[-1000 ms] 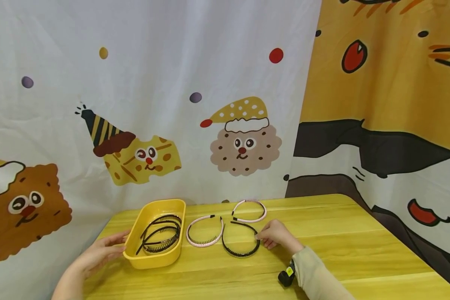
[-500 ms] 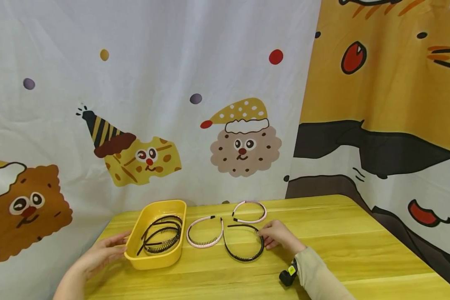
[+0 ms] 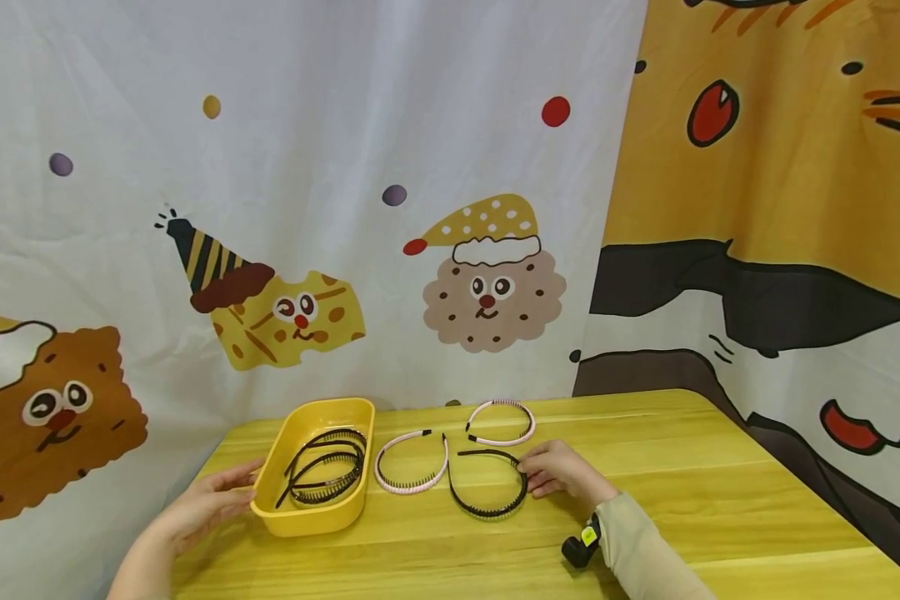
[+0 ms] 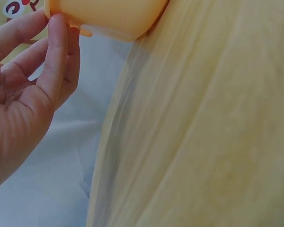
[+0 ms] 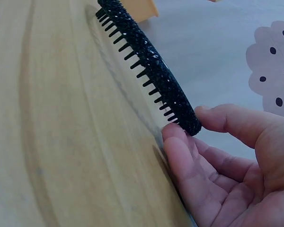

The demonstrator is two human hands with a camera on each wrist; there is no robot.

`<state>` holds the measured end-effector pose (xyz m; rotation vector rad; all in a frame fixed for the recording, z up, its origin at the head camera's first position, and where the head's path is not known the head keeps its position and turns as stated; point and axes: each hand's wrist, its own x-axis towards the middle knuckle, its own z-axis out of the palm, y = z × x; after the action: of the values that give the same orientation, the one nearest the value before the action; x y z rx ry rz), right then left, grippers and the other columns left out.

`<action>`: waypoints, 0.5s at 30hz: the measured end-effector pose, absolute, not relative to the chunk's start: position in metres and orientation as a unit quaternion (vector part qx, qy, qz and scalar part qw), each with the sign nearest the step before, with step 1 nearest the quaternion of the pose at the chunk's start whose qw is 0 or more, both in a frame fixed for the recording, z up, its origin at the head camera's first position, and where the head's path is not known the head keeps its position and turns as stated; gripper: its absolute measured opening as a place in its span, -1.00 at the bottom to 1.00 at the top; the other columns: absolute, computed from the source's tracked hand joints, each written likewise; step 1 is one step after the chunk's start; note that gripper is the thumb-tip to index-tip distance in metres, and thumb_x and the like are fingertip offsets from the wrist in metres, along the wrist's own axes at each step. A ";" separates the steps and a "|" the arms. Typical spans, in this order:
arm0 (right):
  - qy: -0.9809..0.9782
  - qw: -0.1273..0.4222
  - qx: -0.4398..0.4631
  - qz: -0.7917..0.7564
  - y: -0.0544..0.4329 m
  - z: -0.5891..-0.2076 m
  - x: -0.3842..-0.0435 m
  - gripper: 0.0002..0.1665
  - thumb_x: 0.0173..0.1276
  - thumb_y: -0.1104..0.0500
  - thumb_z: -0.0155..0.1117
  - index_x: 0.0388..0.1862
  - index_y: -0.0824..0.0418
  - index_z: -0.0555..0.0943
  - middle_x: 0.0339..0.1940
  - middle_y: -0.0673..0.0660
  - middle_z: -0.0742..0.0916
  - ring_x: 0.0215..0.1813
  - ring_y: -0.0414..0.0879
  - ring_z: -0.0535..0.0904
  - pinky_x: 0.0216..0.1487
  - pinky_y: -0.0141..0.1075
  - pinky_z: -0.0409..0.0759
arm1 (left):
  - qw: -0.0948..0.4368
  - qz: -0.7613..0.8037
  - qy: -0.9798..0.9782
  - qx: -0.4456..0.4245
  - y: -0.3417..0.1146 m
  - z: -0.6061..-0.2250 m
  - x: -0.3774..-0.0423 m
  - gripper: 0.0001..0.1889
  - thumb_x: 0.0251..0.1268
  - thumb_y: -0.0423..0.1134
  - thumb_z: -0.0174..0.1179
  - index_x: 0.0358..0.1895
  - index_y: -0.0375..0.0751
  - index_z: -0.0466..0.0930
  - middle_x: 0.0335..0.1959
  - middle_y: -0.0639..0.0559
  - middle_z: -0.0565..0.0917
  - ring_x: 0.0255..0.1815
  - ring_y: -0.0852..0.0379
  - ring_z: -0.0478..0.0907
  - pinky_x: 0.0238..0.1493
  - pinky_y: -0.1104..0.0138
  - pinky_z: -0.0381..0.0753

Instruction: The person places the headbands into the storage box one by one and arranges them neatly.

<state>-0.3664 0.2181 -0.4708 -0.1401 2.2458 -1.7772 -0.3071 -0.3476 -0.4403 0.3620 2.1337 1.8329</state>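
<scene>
Black toothed headband (image 3: pixel 487 485) pinched at its right side by the right hand (image 3: pixel 562 472), flat on the wooden table (image 3: pixel 720 500).

Thumb and fingertips (image 5: pixel 182 142) nip the band; a firmer pinch and a straight lift would likely spare the teeth. It lies just right of the yellow tray (image 3: pixel 303 518), past a pink headband (image 3: pixel 411 462); another pink one (image 3: pixel 501 422) sits behind. The left hand (image 3: pixel 206 504), fingers relaxed, touches the tray's left wall. Bare wood runs rightward; the tray nears the table's left edge.
</scene>
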 end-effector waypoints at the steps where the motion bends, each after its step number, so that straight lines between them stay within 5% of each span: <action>1: 0.776 0.139 -0.049 -0.614 0.218 -0.470 -0.366 -0.52 0.28 0.26 0.30 0.06 0.59 0.50 -0.51 0.19 0.66 -0.53 -0.10 0.62 -0.41 -0.18 0.69 | 0.152 0.640 0.743 0.125 -0.348 -0.440 -0.308 -0.32 0.47 -0.36 0.03 0.46 -0.58 -0.13 0.16 -0.21 0.40 0.07 0.14 0.53 0.08 0.35 0.53; 15: 0.768 0.150 -0.047 -0.621 0.222 -0.468 -0.368 -0.47 0.30 0.27 0.26 0.17 0.58 0.46 -0.52 0.17 0.66 -0.53 -0.11 0.61 -0.41 -0.20 0.69 | 0.155 0.641 0.739 0.137 -0.347 -0.439 -0.306 -0.33 0.48 -0.37 0.01 0.45 -0.59 -0.14 0.17 -0.21 0.42 0.07 0.12 0.54 0.09 0.30 0.54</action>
<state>-0.3677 0.2220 -0.4679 -0.1362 2.2056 -1.7843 -0.3058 -0.3468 -0.4388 0.3919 2.1169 1.8363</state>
